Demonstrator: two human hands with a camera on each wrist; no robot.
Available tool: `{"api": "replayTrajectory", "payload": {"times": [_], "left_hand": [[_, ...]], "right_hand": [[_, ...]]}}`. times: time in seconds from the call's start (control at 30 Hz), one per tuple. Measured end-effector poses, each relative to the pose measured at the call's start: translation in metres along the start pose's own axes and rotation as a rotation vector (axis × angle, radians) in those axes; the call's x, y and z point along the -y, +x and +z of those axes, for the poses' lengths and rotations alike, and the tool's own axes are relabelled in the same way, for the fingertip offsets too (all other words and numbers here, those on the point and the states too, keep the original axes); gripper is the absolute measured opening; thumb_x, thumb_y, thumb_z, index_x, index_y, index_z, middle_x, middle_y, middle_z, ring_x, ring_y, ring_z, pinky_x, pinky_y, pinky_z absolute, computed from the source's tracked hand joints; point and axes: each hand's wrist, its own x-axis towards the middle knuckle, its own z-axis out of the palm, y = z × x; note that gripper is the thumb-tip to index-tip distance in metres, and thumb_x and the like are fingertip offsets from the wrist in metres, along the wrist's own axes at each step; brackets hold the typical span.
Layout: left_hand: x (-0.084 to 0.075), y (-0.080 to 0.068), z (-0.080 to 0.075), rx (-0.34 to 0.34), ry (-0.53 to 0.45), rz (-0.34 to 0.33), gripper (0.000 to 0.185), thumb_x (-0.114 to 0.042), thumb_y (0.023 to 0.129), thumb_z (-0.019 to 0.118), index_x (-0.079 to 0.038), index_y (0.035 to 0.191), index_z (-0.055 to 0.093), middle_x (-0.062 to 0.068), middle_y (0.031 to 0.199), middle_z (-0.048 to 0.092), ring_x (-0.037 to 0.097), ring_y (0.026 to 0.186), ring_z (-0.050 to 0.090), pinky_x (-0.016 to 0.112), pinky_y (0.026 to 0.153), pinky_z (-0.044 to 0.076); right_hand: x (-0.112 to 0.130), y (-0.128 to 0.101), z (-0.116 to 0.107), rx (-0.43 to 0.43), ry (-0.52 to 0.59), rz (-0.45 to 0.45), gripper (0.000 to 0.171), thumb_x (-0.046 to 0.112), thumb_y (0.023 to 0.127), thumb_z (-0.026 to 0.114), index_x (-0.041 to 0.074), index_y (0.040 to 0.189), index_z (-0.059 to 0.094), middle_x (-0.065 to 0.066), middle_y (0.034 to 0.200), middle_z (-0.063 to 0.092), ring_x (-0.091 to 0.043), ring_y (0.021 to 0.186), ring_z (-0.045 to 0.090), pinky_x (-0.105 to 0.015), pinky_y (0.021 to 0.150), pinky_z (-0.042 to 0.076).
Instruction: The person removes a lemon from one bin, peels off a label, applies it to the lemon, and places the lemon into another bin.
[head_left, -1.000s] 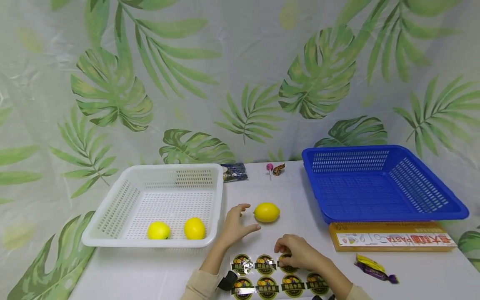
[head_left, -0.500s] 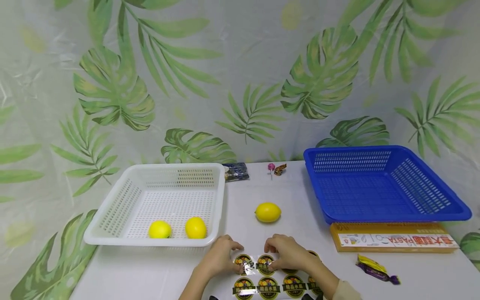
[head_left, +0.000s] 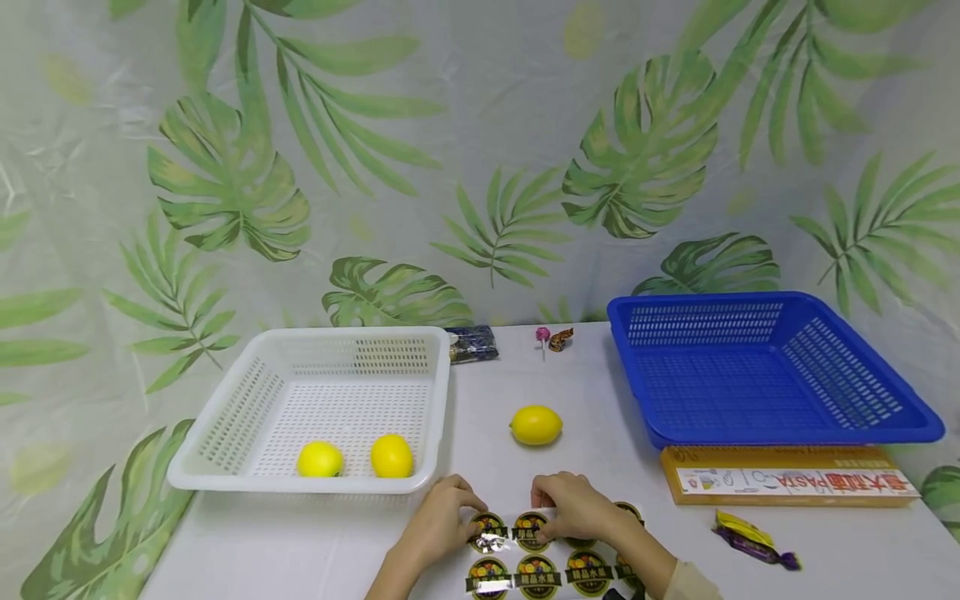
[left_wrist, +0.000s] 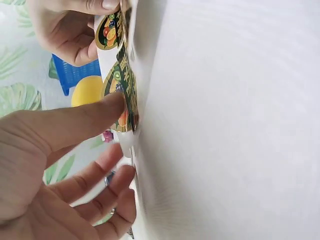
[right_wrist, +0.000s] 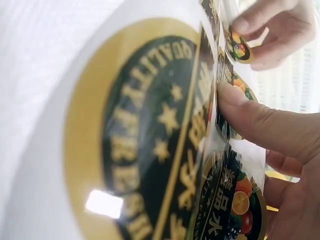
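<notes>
A glossy sheet of round black-and-gold fruit stickers [head_left: 538, 575] lies low in front of me in the head view. My left hand [head_left: 442, 518] pinches its far left edge; in the left wrist view the thumb [left_wrist: 113, 106] presses on a sticker while the fingers reach behind the edge. Further right, my right hand [head_left: 581, 508] pinches the same far edge, its thumb [right_wrist: 237, 95] on the front of the sheet and its fingers partly hidden behind. Beyond both hands lies a single lemon [head_left: 536, 425] on the white table.
A white basket [head_left: 303, 483] with two lemons stands left, a blue basket [head_left: 787, 437] right. In front of the blue one lie a pasta box [head_left: 787, 483] and a wrapped candy [head_left: 753, 540]. Further back are a dark packet [head_left: 472, 343], a lollipop [head_left: 543, 335] and a brown wrapped candy [head_left: 560, 339].
My left hand has come down from beside the lemon to the sticker sheet's left edge. My right hand has moved left along the sheet. Both have barely shifted in the last half second.
</notes>
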Motion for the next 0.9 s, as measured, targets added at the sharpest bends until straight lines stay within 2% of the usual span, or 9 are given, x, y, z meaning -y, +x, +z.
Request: {"api": "replayTrajectory", "payload": {"times": [0.13,0.2,0.33,0.43,0.6,0.67,0.77,0.83,0.9], "left_hand": [[0.002,0.001,-0.002,-0.009,-0.087,0.035,0.008,-0.003,0.074,0.073,-0.010,0.078,0.075,-0.004,0.079,0.062,0.007,0.073,0.052,0.022,0.066,0.045],[0.002,0.001,-0.004,-0.005,-0.160,0.024,0.008,-0.002,0.076,0.071,-0.009,0.075,0.073,-0.003,0.076,0.061,0.006,0.069,0.051,0.021,0.062,0.044],[0.002,0.002,-0.011,-0.030,-0.283,-0.020,0.004,-0.006,0.079,0.069,-0.010,0.078,0.069,-0.003,0.079,0.062,0.007,0.073,0.052,0.022,0.064,0.044],[-0.003,0.004,-0.012,-0.050,-0.317,-0.015,0.002,-0.011,0.083,0.067,-0.010,0.081,0.068,-0.004,0.080,0.064,0.007,0.075,0.054,0.022,0.065,0.044],[-0.012,0.015,-0.003,-0.084,-0.357,0.028,0.004,-0.010,0.087,0.064,-0.009,0.083,0.065,-0.003,0.077,0.063,0.004,0.071,0.053,0.019,0.061,0.044],[-0.015,0.022,0.001,-0.131,-0.371,0.033,0.004,-0.008,0.088,0.061,-0.007,0.085,0.063,-0.002,0.077,0.062,0.005,0.071,0.052,0.019,0.061,0.044],[-0.018,0.033,0.003,-0.213,-0.365,0.022,0.005,-0.005,0.090,0.057,-0.005,0.087,0.061,-0.001,0.077,0.059,0.006,0.070,0.050,0.020,0.059,0.044],[-0.019,0.042,0.004,-0.260,-0.356,0.012,0.005,-0.004,0.090,0.055,-0.004,0.088,0.060,0.000,0.076,0.058,0.007,0.069,0.049,0.019,0.058,0.043],[-0.020,0.051,0.004,-0.297,-0.354,-0.005,0.006,-0.003,0.090,0.055,-0.003,0.087,0.060,0.001,0.076,0.058,0.008,0.069,0.049,0.018,0.058,0.042]], "right_hand": [[0.000,0.000,0.001,0.002,0.003,0.007,0.036,0.022,0.064,0.086,0.018,0.080,0.054,0.010,0.070,0.049,-0.010,0.067,0.042,-0.034,0.067,0.030],[-0.001,0.000,0.001,0.004,0.008,0.010,0.036,0.021,0.064,0.086,0.018,0.081,0.054,0.009,0.071,0.050,-0.010,0.067,0.043,-0.034,0.067,0.031],[-0.001,-0.001,0.002,0.003,0.025,0.011,0.036,0.020,0.064,0.086,0.016,0.082,0.055,0.007,0.073,0.051,-0.012,0.068,0.044,-0.035,0.067,0.032],[-0.003,-0.001,0.001,0.009,0.034,-0.003,0.036,0.021,0.064,0.086,0.016,0.083,0.056,0.006,0.074,0.052,-0.012,0.068,0.044,-0.034,0.067,0.034],[-0.010,-0.001,-0.009,0.007,0.114,-0.067,0.032,0.022,0.069,0.083,0.012,0.089,0.059,0.004,0.078,0.055,-0.010,0.071,0.048,-0.027,0.065,0.041],[-0.013,0.000,-0.015,-0.050,0.138,-0.082,0.030,0.020,0.071,0.082,0.009,0.088,0.060,0.002,0.079,0.055,-0.011,0.072,0.049,-0.025,0.064,0.043],[-0.015,0.002,-0.025,-0.241,0.093,-0.037,0.034,0.019,0.071,0.082,0.006,0.093,0.059,-0.003,0.086,0.056,-0.016,0.077,0.051,-0.027,0.068,0.045],[-0.017,0.005,-0.030,-0.374,0.060,0.005,0.046,0.018,0.069,0.083,0.004,0.104,0.058,-0.010,0.098,0.056,-0.023,0.085,0.053,-0.033,0.073,0.047],[-0.020,0.010,-0.036,-0.456,0.045,0.037,0.066,0.019,0.067,0.085,0.003,0.121,0.052,-0.017,0.113,0.052,-0.030,0.095,0.053,-0.041,0.079,0.048]]}}
